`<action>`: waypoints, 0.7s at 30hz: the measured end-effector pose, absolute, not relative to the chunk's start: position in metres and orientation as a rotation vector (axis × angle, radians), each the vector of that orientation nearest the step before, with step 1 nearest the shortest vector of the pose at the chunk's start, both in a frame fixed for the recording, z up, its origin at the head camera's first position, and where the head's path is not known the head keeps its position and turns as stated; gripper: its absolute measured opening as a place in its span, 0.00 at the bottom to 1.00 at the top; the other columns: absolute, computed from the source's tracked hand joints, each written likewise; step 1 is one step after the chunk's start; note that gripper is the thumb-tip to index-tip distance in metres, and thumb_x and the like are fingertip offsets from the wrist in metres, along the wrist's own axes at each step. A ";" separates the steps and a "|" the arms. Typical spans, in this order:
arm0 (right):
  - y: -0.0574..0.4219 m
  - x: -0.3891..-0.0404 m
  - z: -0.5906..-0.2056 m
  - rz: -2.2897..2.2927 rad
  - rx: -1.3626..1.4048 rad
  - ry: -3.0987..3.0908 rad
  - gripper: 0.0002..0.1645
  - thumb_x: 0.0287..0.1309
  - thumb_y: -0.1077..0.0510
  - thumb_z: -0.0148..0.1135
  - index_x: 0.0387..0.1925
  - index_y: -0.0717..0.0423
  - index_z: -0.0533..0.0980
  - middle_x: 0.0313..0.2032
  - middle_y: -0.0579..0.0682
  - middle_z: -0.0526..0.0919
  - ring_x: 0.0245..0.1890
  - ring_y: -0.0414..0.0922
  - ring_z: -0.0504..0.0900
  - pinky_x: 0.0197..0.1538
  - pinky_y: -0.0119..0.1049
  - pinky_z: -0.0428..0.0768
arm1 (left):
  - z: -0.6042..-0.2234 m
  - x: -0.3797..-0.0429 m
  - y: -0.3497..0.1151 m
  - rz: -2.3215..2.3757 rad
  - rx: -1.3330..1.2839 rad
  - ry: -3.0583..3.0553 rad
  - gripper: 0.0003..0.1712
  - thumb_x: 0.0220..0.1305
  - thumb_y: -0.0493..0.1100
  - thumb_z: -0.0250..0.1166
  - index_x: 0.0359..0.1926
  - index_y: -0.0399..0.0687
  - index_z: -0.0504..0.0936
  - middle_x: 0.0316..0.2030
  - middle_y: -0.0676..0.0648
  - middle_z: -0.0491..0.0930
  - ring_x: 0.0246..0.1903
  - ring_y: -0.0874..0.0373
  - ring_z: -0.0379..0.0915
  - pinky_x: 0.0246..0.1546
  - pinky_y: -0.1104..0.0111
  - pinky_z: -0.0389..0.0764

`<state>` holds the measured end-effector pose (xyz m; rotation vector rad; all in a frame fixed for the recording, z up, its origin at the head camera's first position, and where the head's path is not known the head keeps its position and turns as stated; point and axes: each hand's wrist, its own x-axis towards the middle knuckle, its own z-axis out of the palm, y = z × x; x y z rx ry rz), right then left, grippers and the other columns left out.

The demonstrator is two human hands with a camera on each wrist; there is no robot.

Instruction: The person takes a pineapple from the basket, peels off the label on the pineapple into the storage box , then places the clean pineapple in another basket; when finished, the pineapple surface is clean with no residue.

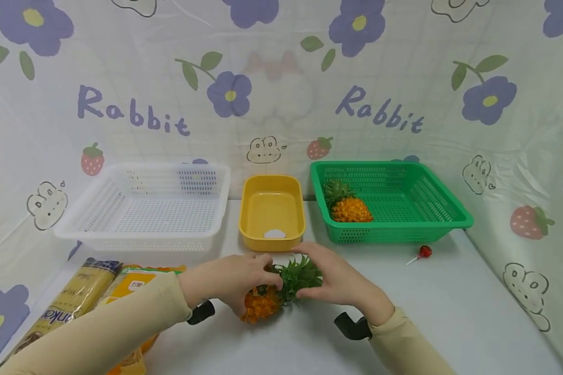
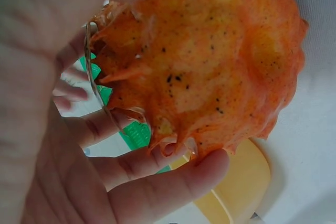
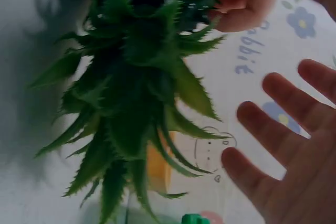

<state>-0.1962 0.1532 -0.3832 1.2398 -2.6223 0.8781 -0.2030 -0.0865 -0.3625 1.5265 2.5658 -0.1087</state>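
Observation:
On the table in the middle lies a toy pineapple [image 1: 261, 307] with an orange body and a green leafy crown [image 1: 297, 277]. My left hand [image 1: 239, 278] grips its body from above, thumb and fingers curved about the sides. The left wrist view shows the orange skin [image 2: 205, 72] close up between thumb and fingertips. My right hand [image 1: 340, 278] is spread around the crown's right end. In the right wrist view its fingers [image 3: 268, 140] stand apart from the leaves [image 3: 131, 114]. A second toy pineapple [image 1: 352, 209] lies in the green basket [image 1: 399, 226].
A white basket [image 1: 155, 244] stands at the back left, a yellow tub [image 1: 272, 244] at the back centre. A red lollipop [image 1: 424, 252] lies in front of the green basket. Packaged food, including a gold packet [image 1: 72, 294] and an orange packet [image 1: 133, 281], lies at the left, partly under my left forearm.

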 end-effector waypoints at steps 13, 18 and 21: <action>0.139 -0.197 -0.408 0.418 1.231 -2.794 0.46 0.33 0.49 0.71 0.58 0.50 0.63 0.59 0.48 0.63 0.55 0.47 0.64 0.52 0.45 0.67 | -0.366 -0.198 -0.089 -0.147 1.596 2.619 0.47 0.28 0.54 0.75 0.55 0.71 0.64 0.47 0.51 0.63 0.39 0.56 0.65 0.31 0.66 0.75; 0.135 -0.195 -0.414 0.352 1.125 -2.845 0.47 0.35 0.48 0.70 0.60 0.46 0.60 0.61 0.50 0.60 0.54 0.50 0.65 0.45 0.48 0.72 | -0.372 -0.191 -0.094 0.071 1.443 2.712 0.54 0.28 0.55 0.75 0.60 0.65 0.57 0.52 0.50 0.62 0.47 0.55 0.63 0.35 0.64 0.75; 0.133 -0.194 -0.415 0.319 1.095 -2.837 0.46 0.36 0.47 0.70 0.59 0.47 0.61 0.59 0.51 0.63 0.53 0.49 0.66 0.43 0.47 0.73 | -0.379 -0.184 -0.100 0.244 1.225 2.788 0.56 0.29 0.51 0.75 0.62 0.62 0.54 0.56 0.45 0.59 0.49 0.51 0.63 0.39 0.62 0.75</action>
